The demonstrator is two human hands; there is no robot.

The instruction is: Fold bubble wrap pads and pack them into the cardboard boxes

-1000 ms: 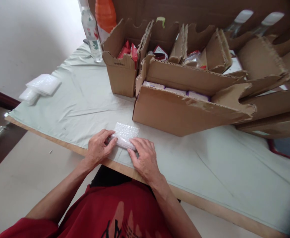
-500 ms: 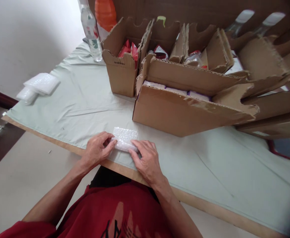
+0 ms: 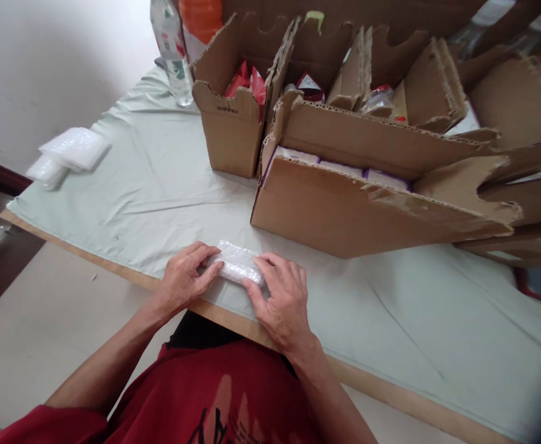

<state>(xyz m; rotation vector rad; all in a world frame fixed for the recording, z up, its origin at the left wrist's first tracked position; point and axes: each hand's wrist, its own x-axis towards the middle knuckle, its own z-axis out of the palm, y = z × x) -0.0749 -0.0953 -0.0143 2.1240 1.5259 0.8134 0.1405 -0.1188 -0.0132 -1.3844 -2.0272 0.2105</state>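
Note:
A small roll of bubble wrap [image 3: 237,262] lies on the cloth-covered table near its front edge. My left hand [image 3: 187,274] grips the roll's left end, thumb in front and fingers behind. At the other end, my right hand [image 3: 282,296] holds it between thumb and fingers. A short flap of the wrap shows at the far side of the roll. Whether anything is inside the wrap cannot be made out.
Folded bubble wrap sheets [image 3: 76,148] lie at the table's left. Behind my hands stands a long cardboard box [image 3: 344,213] with purple-edged packs, and beside it a smaller carton [image 3: 231,135] with red packets. A clear bottle [image 3: 173,58] and an orange-topped bottle [image 3: 200,21] stand further back.
The bubble wrap has been rolled further away from me, so its loose flat part is shorter. Both hands have moved slightly to the right with it.

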